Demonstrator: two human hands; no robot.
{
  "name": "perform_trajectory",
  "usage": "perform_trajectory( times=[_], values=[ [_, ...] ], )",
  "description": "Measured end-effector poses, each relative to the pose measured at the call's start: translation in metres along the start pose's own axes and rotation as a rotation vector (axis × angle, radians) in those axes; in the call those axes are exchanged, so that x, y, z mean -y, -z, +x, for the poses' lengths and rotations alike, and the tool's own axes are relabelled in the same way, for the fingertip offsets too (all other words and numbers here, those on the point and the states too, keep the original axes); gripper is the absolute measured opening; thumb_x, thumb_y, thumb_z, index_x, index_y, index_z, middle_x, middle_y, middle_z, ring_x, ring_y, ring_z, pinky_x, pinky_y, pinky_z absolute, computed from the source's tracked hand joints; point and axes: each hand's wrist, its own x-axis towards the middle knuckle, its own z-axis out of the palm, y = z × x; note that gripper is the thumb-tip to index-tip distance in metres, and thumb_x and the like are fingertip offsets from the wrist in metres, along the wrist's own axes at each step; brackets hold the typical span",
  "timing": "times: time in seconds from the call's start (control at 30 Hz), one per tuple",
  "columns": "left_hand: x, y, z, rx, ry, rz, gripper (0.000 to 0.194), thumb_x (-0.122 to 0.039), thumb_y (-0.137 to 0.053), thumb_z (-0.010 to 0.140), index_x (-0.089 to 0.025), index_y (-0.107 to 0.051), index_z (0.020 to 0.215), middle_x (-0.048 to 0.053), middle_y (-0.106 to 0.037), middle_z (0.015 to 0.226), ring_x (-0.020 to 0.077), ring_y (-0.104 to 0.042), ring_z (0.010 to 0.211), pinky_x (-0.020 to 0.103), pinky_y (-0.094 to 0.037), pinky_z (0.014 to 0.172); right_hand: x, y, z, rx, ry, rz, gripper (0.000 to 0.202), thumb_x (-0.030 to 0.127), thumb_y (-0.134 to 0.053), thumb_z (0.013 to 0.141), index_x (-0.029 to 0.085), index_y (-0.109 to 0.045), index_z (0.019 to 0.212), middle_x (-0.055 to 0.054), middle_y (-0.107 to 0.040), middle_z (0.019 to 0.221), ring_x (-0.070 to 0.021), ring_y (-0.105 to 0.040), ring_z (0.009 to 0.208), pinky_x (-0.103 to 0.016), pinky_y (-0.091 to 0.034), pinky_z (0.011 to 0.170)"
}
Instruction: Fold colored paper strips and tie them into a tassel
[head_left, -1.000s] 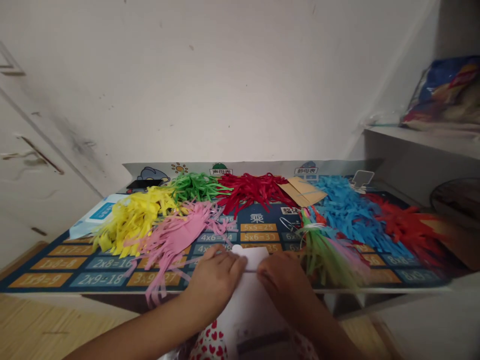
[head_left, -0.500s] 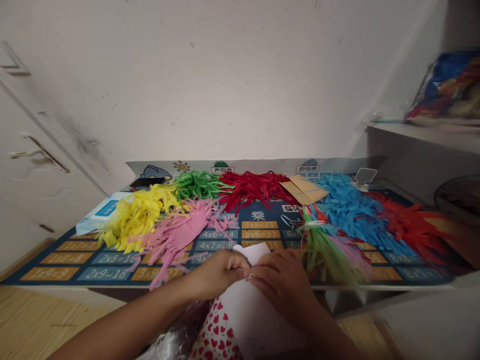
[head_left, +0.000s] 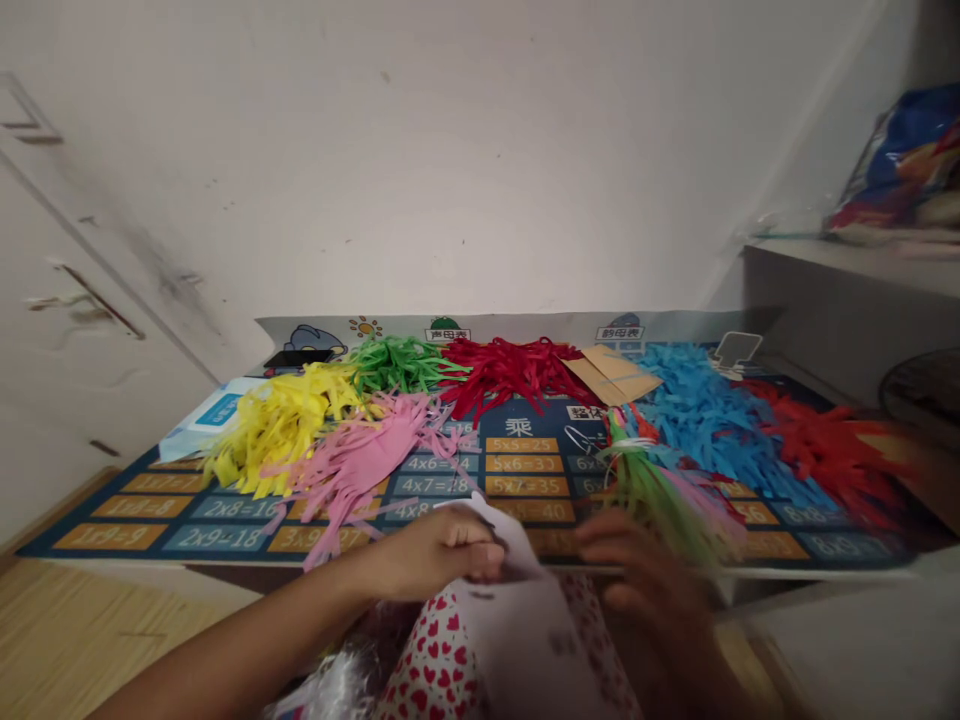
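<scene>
Left hand [head_left: 450,552] clenches white paper [head_left: 517,625], probably light, easily creased, best held at edges; right hand [head_left: 646,570] spreads empty fingers.

"2x9=18", "4x7=28", "5x7=35" and "乘" on the blue mat [head_left: 521,462]; "声母表" and "韵母表" on its upturned edge [head_left: 525,325]

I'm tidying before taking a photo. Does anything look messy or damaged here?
Two things: dark smudges mark the otherwise pale wall at the left, and a few strands of the pink strips straggle to the near edge of the mat, away from their main heap.
</scene>
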Motion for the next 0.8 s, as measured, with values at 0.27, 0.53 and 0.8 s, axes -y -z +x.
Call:
perform_trajectory(
  times=[0.27, 0.53, 0.8],
  values=[
    [0.020, 0.000, -0.048, -0.159, 0.160, 0.051, 0.062, -0.070, -0.042, 0.084, -0.016, -0.062, 0.061, -0.001, -0.054, 0.058, 0.0130, -0.049, 0.059, 0.021, -0.040, 0.055, 0.004, -0.094, -0.040, 0.151, 0.319, -0.215, 0.037, 0.037, -0.055, 0.093, 0.031, -0.049, 0.129, -0.007, -0.063, 0.124, -0.0222, -0.060, 0.111, -0.034, -0.053, 0.088],
    [-0.013, -0.005, -0.097, -0.160, 0.143, -0.297, 0.036, -0.048, -0.065, 0.081, -0.013, -0.065, 0.090, 0.000, -0.060, 0.076, 0.0114, -0.051, 0.064, 0.022, -0.043, 0.062, 0.042, -0.091, -0.006, -0.016, 0.388, -0.051, 0.039, 0.039, -0.055, 0.090, 0.021, -0.051, 0.124, -0.011, -0.062, 0.115, -0.0235, -0.060, 0.099, -0.037, -0.051, 0.084],
    [-0.021, -0.004, -0.093, -0.257, 0.198, -0.349, 0.031, -0.043, -0.072, 0.072, -0.014, -0.065, 0.078, 0.001, -0.065, 0.072, 0.0115, -0.055, 0.059, 0.022, -0.044, 0.057, 0.056, -0.101, 0.009, -0.085, 0.179, -0.015, 0.047, 0.025, -0.060, 0.083, 0.017, -0.050, 0.128, -0.012, -0.057, 0.117, -0.0255, -0.058, 0.107, -0.037, -0.052, 0.091]
  ],
)
